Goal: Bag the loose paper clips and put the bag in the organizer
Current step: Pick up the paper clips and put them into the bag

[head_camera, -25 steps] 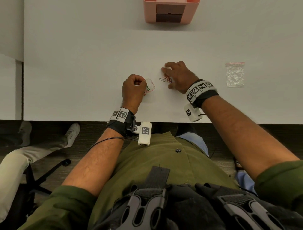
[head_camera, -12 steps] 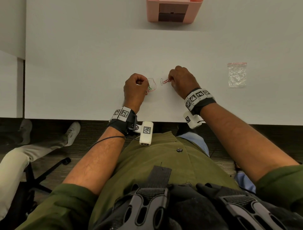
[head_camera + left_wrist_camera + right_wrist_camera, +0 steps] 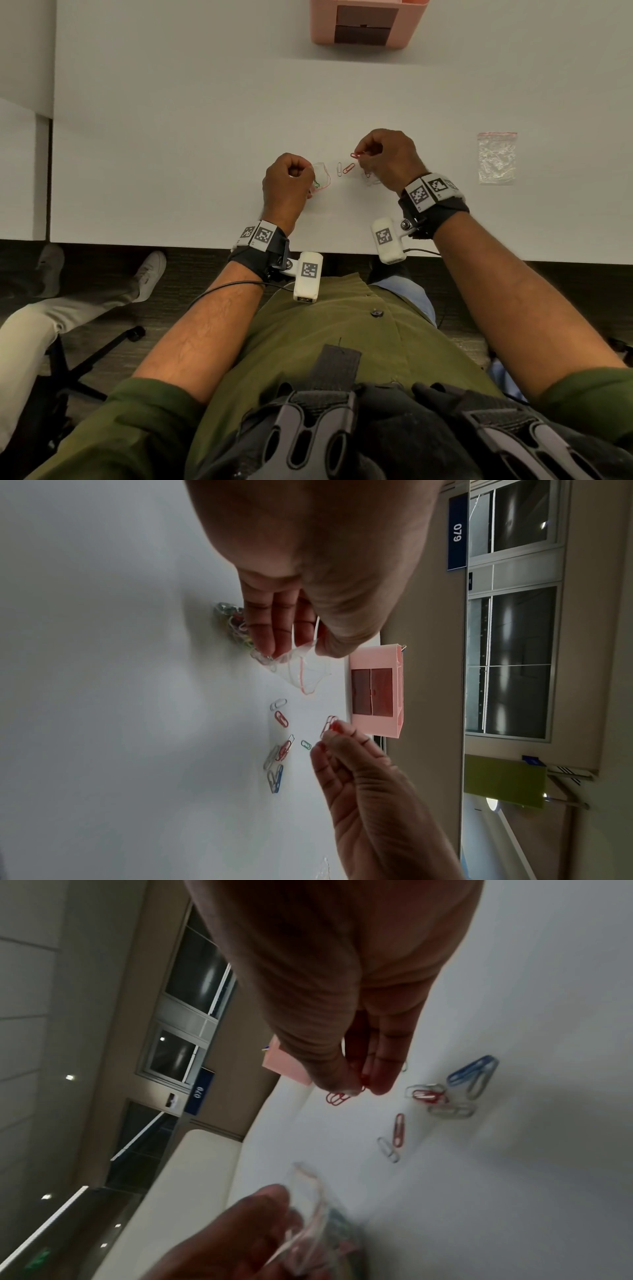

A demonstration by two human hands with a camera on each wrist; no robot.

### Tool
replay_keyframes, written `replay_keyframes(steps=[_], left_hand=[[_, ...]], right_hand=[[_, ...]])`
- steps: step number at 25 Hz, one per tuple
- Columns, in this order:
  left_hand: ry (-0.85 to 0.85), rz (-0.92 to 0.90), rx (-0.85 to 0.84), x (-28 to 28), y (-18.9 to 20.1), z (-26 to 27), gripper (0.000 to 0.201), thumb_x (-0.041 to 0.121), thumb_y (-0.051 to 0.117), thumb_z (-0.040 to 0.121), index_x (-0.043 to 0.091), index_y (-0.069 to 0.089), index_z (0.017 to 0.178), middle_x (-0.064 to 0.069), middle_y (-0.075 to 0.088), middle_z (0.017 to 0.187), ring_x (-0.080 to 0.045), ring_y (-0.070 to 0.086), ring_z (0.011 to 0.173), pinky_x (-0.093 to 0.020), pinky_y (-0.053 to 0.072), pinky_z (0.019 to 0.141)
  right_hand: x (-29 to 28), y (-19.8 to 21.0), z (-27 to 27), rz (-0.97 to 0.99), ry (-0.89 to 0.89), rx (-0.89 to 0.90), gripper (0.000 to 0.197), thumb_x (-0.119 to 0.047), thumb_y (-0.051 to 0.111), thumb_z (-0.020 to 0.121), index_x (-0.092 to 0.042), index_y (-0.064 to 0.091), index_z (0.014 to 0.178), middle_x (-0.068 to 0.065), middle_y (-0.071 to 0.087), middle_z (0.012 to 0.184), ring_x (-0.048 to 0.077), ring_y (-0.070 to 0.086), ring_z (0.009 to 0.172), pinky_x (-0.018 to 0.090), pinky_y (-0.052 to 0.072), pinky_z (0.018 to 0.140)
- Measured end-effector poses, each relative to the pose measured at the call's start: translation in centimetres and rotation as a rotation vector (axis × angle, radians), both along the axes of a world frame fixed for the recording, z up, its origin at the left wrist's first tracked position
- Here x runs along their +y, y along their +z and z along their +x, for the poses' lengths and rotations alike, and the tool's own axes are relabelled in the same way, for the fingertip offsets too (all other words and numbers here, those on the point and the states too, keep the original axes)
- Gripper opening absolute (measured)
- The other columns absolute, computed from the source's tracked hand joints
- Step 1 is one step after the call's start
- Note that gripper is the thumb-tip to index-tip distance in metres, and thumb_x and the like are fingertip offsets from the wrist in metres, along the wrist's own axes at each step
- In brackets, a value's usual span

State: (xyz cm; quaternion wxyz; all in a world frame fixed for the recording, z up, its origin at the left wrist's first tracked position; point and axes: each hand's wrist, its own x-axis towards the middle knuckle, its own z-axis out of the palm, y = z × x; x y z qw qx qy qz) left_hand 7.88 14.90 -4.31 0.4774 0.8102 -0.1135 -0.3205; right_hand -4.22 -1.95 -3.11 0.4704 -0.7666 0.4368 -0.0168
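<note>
Right hand (image 3: 388,156) has lifted, fingers pinching a red clip (image 3: 356,155); left hand (image 3: 286,181) still pinches the bag (image 3: 322,176).

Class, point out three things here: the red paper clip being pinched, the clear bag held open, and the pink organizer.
red paper clip (image 3: 356,155), head view, its free end.
clear bag (image 3: 304,669), left wrist view, its open mouth.
pink organizer (image 3: 322,24), head view, its left wall.
</note>
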Motion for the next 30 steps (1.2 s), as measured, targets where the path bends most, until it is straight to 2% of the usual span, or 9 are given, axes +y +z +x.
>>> replay_keyframes(steps=[5,7,12,15,18,21,25,28,30], left_hand=[[-0.005,-0.006,-0.002,-0.2,0.0,-0.2,0.005,0.013,0.065,0.091,0.016,0.068,0.090,0.006,0.067,0.085,-0.021,0.074,0.083,-0.039,0.065,0.067],[0.002,-0.013,0.008,-0.2,0.2,-0.2,0.005,0.012,0.065,0.092,0.015,0.069,0.091,0.005,0.068,0.084,-0.023,0.075,0.083,-0.038,0.065,0.066],[0.001,-0.008,0.006,0.0,0.1,-0.1,0.008,0.011,0.064,0.093,0.010,0.072,0.096,0.003,0.068,0.079,-0.014,0.070,0.070,-0.030,0.062,0.063],[-0.013,-0.008,-0.007,0.0,0.1,-0.1,0.009,0.011,0.065,0.093,0.009,0.072,0.098,0.000,0.070,0.079,-0.014,0.070,0.069,-0.026,0.060,0.061],[-0.023,-0.016,-0.015,0.0,0.1,0.0,0.009,0.012,0.065,0.094,0.010,0.072,0.099,-0.003,0.071,0.081,-0.015,0.070,0.070,-0.026,0.060,0.061],[-0.021,-0.018,-0.010,0.1,0.3,0.1,0.007,0.012,0.065,0.094,0.012,0.071,0.096,-0.001,0.070,0.081,-0.015,0.071,0.071,-0.026,0.059,0.059],[-0.015,-0.002,0.011,0.2,0.4,0.2,0.008,0.014,0.064,0.095,0.017,0.070,0.091,-0.002,0.074,0.090,-0.019,0.076,0.081,-0.022,0.054,0.056],[-0.011,-0.001,0.018,0.2,0.4,0.2,0.008,0.013,0.063,0.093,0.015,0.070,0.091,0.000,0.072,0.083,-0.016,0.073,0.071,-0.022,0.052,0.054],[-0.006,-0.010,0.015,0.2,0.5,0.3,0.007,0.012,0.063,0.093,0.015,0.069,0.090,0.001,0.071,0.078,-0.014,0.069,0.062,-0.024,0.052,0.055]], right_hand=[[3.1,2.5,1.2,-0.057,0.180,-0.072,0.010,-0.010,0.069,0.084,-0.015,0.071,0.092,-0.008,0.068,0.084,0.003,0.061,0.075,0.008,0.046,0.065],[4.3,2.7,1.7,-0.099,0.264,-0.072,0.010,-0.010,0.067,0.085,-0.016,0.071,0.092,-0.006,0.069,0.085,0.007,0.062,0.078,0.013,0.048,0.069],[5.6,2.0,2.7,-0.295,0.358,0.040,0.016,-0.008,0.061,0.086,-0.016,0.071,0.095,0.003,0.067,0.095,0.019,0.062,0.088,0.030,0.051,0.077],[5.8,1.9,3.1,-0.338,0.378,0.094,0.021,-0.007,0.058,0.089,-0.016,0.069,0.103,0.006,0.066,0.104,0.023,0.062,0.095,0.032,0.049,0.081],[6.0,2.1,3.2,-0.319,0.384,0.065,0.024,-0.005,0.057,0.088,-0.015,0.063,0.109,0.004,0.067,0.101,0.022,0.062,0.092,0.035,0.051,0.080],[6.0,2.3,2.7,-0.201,0.305,-0.040,0.026,0.000,0.057,0.084,-0.014,0.059,0.107,0.001,0.068,0.094,0.020,0.065,0.085,0.040,0.057,0.076],[4.2,1.8,1.9,-0.164,0.183,-0.109,0.020,-0.003,0.057,0.089,-0.016,0.062,0.103,-0.001,0.069,0.094,0.014,0.066,0.087,0.036,0.058,0.079],[1.4,0.2,0.0,-0.397,0.183,0.038,0.027,-0.004,0.054,0.088,-0.020,0.063,0.108,0.002,0.064,0.108,0.022,0.061,0.099,0.045,0.054,0.083],[-0.5,-1.2,-1.8,-0.470,0.266,0.221,0.047,-0.004,0.056,0.087,-0.021,0.054,0.130,0.005,0.055,0.132,0.030,0.051,0.119,0.050,0.052,0.090]])
